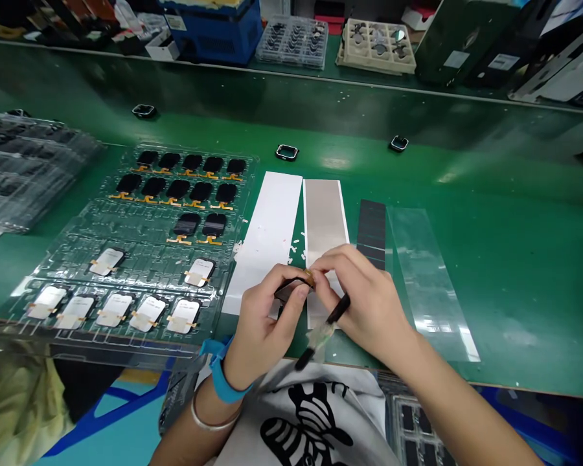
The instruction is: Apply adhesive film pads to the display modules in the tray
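My left hand [267, 317] grips a small dark watch display [291, 285] by its edges, thumb in front and fingers behind. The fingertips of my right hand [359, 291] pinch at the amber flex cable [309, 278] on the display's right end. A thin black-ended tool [339, 309] with a clear middle is tucked in my right hand and points down toward me. Left of my hands, a clear plastic tray [140, 236] carries dark displays with amber cables in its far rows and white-backed ones in its near rows. My fingers partly hide the held display.
Behind my hands lie a white strip [272, 213], a grey-beige sheet [324, 207], a black strip [372, 223] and a clear film [425, 272]. Small watch frames [287, 153] sit farther back. Stacked trays [24, 168] stand at left; a shelf with boxes runs behind.
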Demonstrator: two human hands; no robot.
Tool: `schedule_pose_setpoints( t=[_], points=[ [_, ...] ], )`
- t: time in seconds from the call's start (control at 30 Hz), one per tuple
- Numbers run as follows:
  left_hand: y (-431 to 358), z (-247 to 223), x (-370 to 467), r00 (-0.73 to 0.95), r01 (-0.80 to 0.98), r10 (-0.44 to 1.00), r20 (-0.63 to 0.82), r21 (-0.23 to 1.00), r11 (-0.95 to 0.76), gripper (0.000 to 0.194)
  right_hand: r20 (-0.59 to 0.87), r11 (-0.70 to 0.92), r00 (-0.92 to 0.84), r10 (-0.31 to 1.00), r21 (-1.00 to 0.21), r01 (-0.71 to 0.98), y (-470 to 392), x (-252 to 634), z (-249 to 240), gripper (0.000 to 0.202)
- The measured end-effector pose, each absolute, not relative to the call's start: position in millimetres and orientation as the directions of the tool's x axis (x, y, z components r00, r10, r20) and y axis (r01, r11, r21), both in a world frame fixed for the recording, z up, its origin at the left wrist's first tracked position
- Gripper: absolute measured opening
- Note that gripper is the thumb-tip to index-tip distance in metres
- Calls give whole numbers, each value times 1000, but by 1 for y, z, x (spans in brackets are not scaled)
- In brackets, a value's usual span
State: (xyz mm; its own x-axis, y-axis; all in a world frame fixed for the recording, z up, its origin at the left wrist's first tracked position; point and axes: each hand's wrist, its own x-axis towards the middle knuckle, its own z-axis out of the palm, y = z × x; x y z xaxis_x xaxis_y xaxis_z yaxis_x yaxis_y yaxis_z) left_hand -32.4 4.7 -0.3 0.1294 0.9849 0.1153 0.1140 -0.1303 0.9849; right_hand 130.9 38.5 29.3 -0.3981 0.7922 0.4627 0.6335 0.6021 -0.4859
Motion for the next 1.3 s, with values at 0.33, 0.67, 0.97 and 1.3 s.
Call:
schedule_pose_setpoints(
  t=[0.33, 0.67, 0.97, 1.3],
  points=[
    [2, -3, -30, 92, -166, 996, 9, 986, 7, 6, -73, 14, -379, 922, -975, 223, 71, 123, 15, 7],
    [4, -5, -30, 81, -100, 997, -16, 995, 24, 11, -222, -295, -515, 828, -954, -62, 63, 128, 23, 21],
    [2, -4, -32, 136, -150, 990, -38, 987, 59, 12, -83, -47, -383, 920, -994, 102, 55, 126, 24, 24],
    [5, -6, -31, 129, -81, 990, -55, 995, 66, 13, -9, 30, -355, 935, -994, 103, 51, 124, 25, 13]
  ],
)
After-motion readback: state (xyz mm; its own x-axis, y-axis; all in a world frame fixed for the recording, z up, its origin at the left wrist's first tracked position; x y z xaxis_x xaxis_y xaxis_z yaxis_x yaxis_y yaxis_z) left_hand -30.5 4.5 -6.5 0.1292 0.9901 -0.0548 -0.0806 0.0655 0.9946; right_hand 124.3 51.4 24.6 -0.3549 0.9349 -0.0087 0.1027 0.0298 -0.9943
